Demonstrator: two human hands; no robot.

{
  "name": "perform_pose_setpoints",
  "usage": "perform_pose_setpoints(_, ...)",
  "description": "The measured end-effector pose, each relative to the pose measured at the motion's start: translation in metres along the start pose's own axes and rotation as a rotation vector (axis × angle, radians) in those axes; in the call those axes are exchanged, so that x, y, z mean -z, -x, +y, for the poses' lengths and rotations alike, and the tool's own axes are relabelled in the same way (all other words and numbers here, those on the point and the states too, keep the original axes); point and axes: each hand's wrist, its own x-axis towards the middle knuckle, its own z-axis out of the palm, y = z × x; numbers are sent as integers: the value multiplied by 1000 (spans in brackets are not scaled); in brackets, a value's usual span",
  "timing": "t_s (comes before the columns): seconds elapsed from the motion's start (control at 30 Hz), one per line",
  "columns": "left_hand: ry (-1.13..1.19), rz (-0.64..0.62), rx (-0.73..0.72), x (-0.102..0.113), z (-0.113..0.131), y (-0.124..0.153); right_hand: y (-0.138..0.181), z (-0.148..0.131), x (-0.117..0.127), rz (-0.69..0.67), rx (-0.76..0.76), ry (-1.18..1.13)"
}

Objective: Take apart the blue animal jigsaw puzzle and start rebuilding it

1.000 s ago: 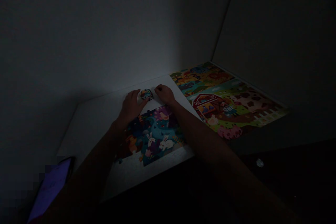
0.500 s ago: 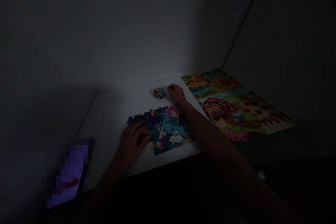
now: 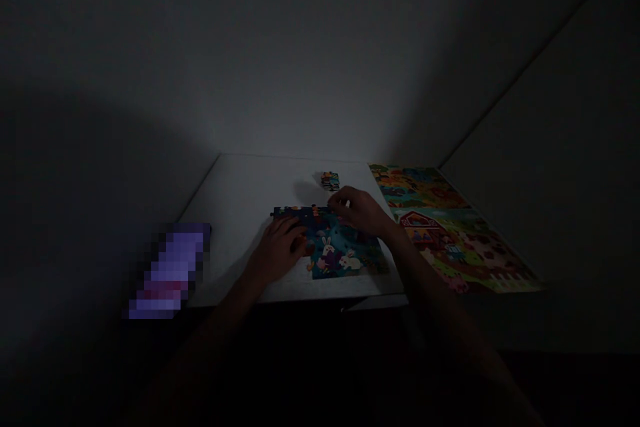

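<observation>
A partly joined jigsaw puzzle (image 3: 345, 240) with two white rabbits and a dark blue-green scene lies on the white table. My left hand (image 3: 280, 243) rests on its left side, fingers stretched over the pieces and thumb apart. Above the puzzle's upper edge is my right hand (image 3: 363, 210), fingertips pinched together; the dimness hides what is between them. A small stack of puzzle pieces (image 3: 330, 181) stands just behind the right fingertips.
Two finished picture puzzles lie on the right: a farm puzzle (image 3: 460, 247) and a jungle-animal puzzle (image 3: 420, 185) behind it. A lit, blurred screen (image 3: 173, 270) is at the left edge of the white table (image 3: 235, 213). Walls rise behind and to the right.
My right hand has come from beside the stack toward me, over the puzzle's upper edge. My left hand stays on the puzzle's left part. The view has shifted.
</observation>
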Motion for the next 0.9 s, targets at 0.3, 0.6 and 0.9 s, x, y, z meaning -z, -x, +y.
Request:
perform_pose_setpoints(0.3,-13,6,34,-2,1,1,103,-22,-49,-118,98,198)
perform_pose_setpoints(0.6,-27,26,20,-4,0,1,106,-23,-59,-65,154,333)
perform_pose_setpoints(0.9,-8,33,20,-2,0,1,110,-27,-61,-86,227,393)
